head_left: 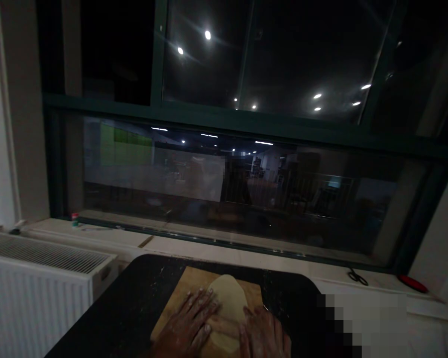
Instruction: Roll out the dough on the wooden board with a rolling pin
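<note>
A sheet of pale rolled-out dough (pixel 229 293) lies on a wooden board (pixel 179 288), its rounded far end near the board's back edge. Across the dough runs a wooden rolling pin (pixel 226 326), with only its middle showing between my hands. My left hand (pixel 188 323) covers the pin's left end, fingers stretched forward and thumb on the near side. Over the right end rests my right hand (pixel 263 330), its fingers more bent. White flour dusts the fingers of both hands. The pin's two ends are hidden under them.
The board sits on a black table (pixel 134 293) flecked with flour. Behind it, a white windowsill (pixel 209 253) holds black-handled scissors (pixel 357 277), a red-and-black oval item (pixel 412 284) and a small red-capped container (pixel 75 220). A white radiator (pixel 37 293) stands left, below a dark reflecting window (pixel 246 179).
</note>
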A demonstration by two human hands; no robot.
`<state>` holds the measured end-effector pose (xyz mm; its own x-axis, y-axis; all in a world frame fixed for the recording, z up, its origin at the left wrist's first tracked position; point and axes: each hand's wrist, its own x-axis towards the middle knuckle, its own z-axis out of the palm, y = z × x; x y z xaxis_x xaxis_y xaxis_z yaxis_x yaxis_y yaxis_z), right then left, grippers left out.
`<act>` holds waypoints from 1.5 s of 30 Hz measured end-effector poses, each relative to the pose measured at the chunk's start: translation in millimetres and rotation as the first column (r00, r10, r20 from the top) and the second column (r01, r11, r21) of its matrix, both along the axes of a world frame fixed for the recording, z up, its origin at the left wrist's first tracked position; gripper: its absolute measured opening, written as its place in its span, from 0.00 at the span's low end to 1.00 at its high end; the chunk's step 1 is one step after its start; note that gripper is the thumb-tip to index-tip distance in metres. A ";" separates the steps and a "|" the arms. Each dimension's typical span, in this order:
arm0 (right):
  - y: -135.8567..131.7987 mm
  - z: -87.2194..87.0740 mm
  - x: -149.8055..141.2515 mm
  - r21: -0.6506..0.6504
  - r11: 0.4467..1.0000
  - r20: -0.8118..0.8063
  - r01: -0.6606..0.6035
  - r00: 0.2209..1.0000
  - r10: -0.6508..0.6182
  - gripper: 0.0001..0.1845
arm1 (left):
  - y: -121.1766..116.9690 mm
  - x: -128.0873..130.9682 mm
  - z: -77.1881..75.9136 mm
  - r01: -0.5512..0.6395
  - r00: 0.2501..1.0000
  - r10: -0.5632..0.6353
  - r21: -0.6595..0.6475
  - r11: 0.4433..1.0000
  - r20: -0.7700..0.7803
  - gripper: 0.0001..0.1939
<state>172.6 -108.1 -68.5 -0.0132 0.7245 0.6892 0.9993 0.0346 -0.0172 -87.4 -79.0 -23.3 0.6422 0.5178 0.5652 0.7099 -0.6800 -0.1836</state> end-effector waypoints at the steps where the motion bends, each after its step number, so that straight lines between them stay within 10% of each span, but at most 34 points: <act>1: 7.8 7.1 2.0 -0.021 1.000 0.022 -0.014 1.000 0.015 0.23 | 2.8 1.5 -1.0 -0.008 1.000 0.008 0.010 1.000 -0.008 0.31; 7: 48.9 43.1 8.5 -0.407 0.913 0.037 -0.032 0.998 0.052 0.27 | 39.6 15.0 -4.3 -0.020 1.000 0.021 -0.038 0.999 0.020 0.26; 14: 95.8 68.2 7.8 -0.521 0.845 -0.070 0.119 0.981 -0.182 0.27 | 104.0 47.5 3.0 -0.222 0.972 0.235 -0.253 0.942 0.019 0.29; 24: 14.5 45.9 -9.9 -0.444 0.889 -0.039 0.109 0.989 -0.141 0.26 | 46.8 10.2 -29.4 0.018 0.993 -0.028 0.091 0.996 0.118 0.23; 34: -42.5 -54.9 -36.5 0.125 0.990 -0.089 -0.069 0.993 0.080 0.18 | 10.1 -15.2 -33.4 0.021 0.976 0.017 -0.170 0.985 0.218 0.21; 45: -10.1 0.9 -3.6 -0.272 0.961 -0.023 0.060 0.997 -0.069 0.24 | 44.0 23.0 -7.6 0.060 0.998 -0.059 -0.047 0.997 0.023 0.24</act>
